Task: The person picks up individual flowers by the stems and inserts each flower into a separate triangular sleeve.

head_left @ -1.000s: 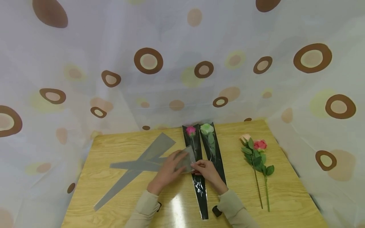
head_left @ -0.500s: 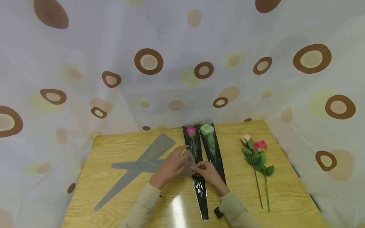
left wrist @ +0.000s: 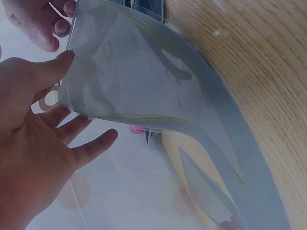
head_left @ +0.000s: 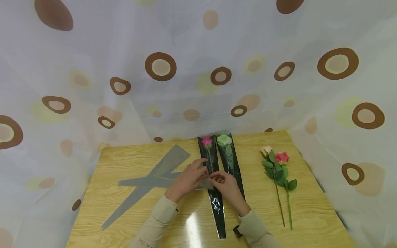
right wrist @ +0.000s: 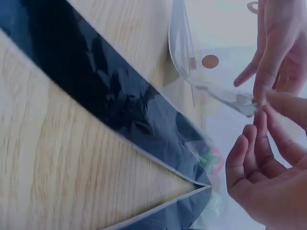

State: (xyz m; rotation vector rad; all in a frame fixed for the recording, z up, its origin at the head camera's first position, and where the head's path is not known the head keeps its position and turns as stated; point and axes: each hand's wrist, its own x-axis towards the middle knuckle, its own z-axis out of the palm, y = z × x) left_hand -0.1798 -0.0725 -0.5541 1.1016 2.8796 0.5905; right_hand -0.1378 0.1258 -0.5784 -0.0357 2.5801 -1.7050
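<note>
The left hand (head_left: 187,179), outer fingers spread, pinches the wide end of a clear, grey-bordered, tapered plastic sleeve (left wrist: 129,81), which bows away from its fingertips; the right hand (head_left: 227,187), fingers curled, pinches a corner. Probably light, slick and easily creased, it suits an edge hold.

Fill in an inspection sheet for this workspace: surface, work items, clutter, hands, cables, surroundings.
Surface: wooden table, with glare near the person.
Work items: translucent gray sleeve, held up; other gray sleeves overlapping at left, exact count unclear; left black sleeve with pink flower; right black sleeve with pale green flower; peach flower and red flower loose at right.
Clutter: nothing seen.
Hands: left hand grips the held sleeve's wide end; right hand pinches its edge.
Cables: nothing seen.
Surroundings: white spotted sheet behind the table and on both sides.
</note>
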